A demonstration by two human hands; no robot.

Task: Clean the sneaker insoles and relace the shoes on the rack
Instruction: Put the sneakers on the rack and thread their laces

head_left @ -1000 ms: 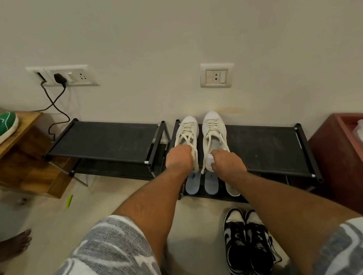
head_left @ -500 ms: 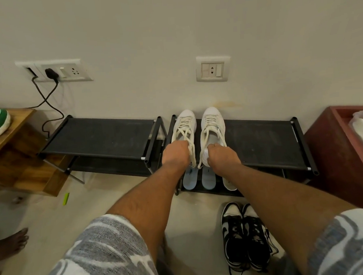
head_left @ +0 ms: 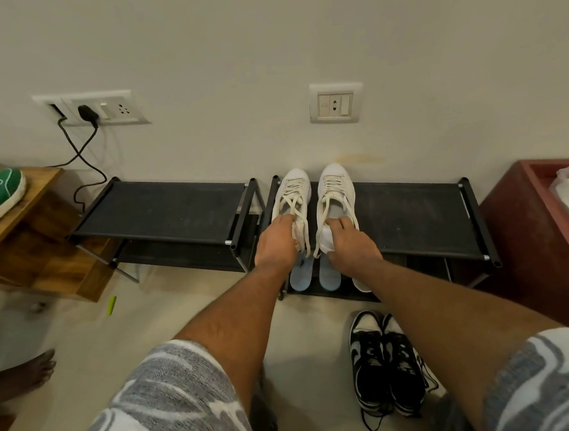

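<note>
Head view: a pair of white sneakers stands on the top shelf of the right-hand shoe rack [head_left: 409,207], at the shelf's left end, toes to the wall and heels at the front edge.

- Left sneaker [head_left: 293,191]: the left hand [head_left: 275,244] grips its heel, fingers curled over the collar.
- Right sneaker [head_left: 336,187]: the right hand [head_left: 353,246] grips its heel, fingertips hooked into the opening.
- White laces [head_left: 306,234]: threaded through the upper eyelets of both shoes, the loose ends hanging over the front edge between the two hands.
- Light-blue insoles [head_left: 302,276]: two, side by side on the lower shelf, directly under the sneakers. A white item lies just beside them to the right, partly hidden by the right forearm; what it is cannot be told.

A pair of black-and-white sneakers [head_left: 385,365] sits on the floor in front of this rack. A second black rack [head_left: 162,206] stands just beside the first, at its left end. Farther left, a green sneaker [head_left: 0,196] rests on a wooden stand [head_left: 34,237]. A black charger [head_left: 87,114] is plugged into the wall socket above it. A red-brown cabinet [head_left: 527,233] stands at the right end of the rack.
</note>
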